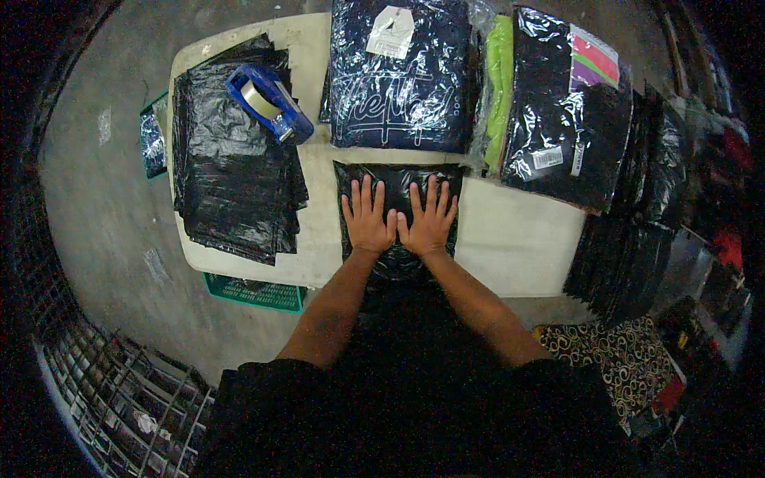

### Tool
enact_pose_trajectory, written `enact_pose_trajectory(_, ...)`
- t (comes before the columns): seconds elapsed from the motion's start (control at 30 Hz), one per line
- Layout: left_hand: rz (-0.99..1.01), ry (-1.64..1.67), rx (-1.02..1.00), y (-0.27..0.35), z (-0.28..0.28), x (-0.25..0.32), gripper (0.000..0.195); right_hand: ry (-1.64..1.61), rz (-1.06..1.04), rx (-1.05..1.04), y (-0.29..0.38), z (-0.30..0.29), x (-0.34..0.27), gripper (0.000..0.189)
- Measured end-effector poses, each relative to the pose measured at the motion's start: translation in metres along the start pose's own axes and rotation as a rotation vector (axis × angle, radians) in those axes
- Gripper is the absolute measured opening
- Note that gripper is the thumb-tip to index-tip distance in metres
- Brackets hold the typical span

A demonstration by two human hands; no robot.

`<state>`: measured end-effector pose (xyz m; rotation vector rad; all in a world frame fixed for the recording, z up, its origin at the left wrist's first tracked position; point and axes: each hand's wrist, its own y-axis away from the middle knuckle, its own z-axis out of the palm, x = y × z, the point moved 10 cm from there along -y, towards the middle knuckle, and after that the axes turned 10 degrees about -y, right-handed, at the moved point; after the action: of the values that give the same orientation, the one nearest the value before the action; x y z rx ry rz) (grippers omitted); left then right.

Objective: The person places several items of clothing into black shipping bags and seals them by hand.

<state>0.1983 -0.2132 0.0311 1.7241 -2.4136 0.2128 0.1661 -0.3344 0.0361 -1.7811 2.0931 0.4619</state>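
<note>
Both palms press flat on a black plastic bag (pixel 397 186) at the table's near edge. My left hand (pixel 368 222) covers its left half, fingers pointing away from me. My right hand (pixel 428 222) mirrors it on the other half, and the two thumbs almost meet. Neither hand grips anything. The bag's lower part runs down between my wrists, hard to tell from my dark clothing. Just beyond the bag lies a navy folded garment (pixel 397 101) in clear plastic, with a pale hang tag (pixel 391 33) and printed lettering.
On the off-white table (pixel 520 239), a blue tape dispenser (pixel 269 104) rests on a stack of black plastic bags (pixel 239 191). At right are a lime-green garment (pixel 499 89) and dark packaged garments (pixel 556 119). More black bags (pixel 621 263) hang over the right edge. A green basket (pixel 257 294) stands below.
</note>
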Motion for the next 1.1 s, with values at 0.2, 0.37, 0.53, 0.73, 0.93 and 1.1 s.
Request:
enact_pose_trajectory(0.2, 0.014, 0.008, 0.029, -0.001, -0.001, 0.000, 0.061, -0.011, -0.012, 0.024, 0.000, -0.001, -0.001, 0.066)
enact_pose_trajectory(0.37, 0.028, 0.010, 0.054, 0.001, -0.004, 0.001, 0.062, 0.025, 0.006, 0.040, 0.001, 0.001, 0.000, 0.067)
enact_pose_trajectory(0.53, 0.027, -0.017, 0.115, 0.002, -0.017, 0.006, 0.060, 0.008, -0.017, 0.138, 0.007, -0.013, -0.005, 0.065)
enact_pose_trajectory(0.73, 0.201, 0.017, 0.101, 0.057, -0.015, 0.018, 0.056, -0.012, -0.117, 0.123, 0.045, -0.012, -0.011, 0.061)
enact_pose_trajectory(0.93, 0.234, -0.050, -0.050, 0.144, -0.001, 0.005, 0.061, 0.006, -0.140, -0.001, 0.143, 0.007, 0.000, 0.064)
enact_pose_trajectory(1.1, 0.296, -0.106, 0.078, 0.147, 0.006, 0.002, 0.061, 0.039, -0.173, 0.078, 0.159, 0.010, 0.010, 0.064)
